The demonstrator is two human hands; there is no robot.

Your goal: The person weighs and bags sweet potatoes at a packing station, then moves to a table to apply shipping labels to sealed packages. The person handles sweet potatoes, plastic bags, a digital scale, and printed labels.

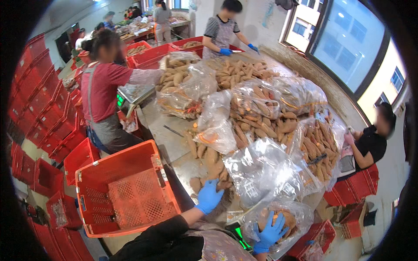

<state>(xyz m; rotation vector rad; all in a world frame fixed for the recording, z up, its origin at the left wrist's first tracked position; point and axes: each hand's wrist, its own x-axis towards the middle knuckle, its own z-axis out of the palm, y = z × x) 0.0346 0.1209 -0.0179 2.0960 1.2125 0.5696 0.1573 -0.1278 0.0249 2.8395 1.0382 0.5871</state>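
My left hand [209, 197], in a blue glove, is at the near edge of a pile of sweet potatoes [213, 166]. Its fingertips meet a dark tuber [225, 186], but whether they grip it is hidden. With fingers spread, my right hand [271, 233], also gloved in blue, rests over sweet potatoes [288, 222] inside a clear plastic bag [302, 212]. That bag sits on a scale whose green-lit display [241, 237] shows beside my right wrist. Just beyond it lies a heap of clear printed plastic bags [264, 173].
An orange-red plastic crate [137, 199] stands at my left, its perforated floor showing. Filled bags [318, 146] and loose sweet potatoes cover much of the metal table [156, 120]. A dark slim tool [173, 130] lies there. Co-workers [104, 84] stand around it; stacked red crates [49, 98] line the left.
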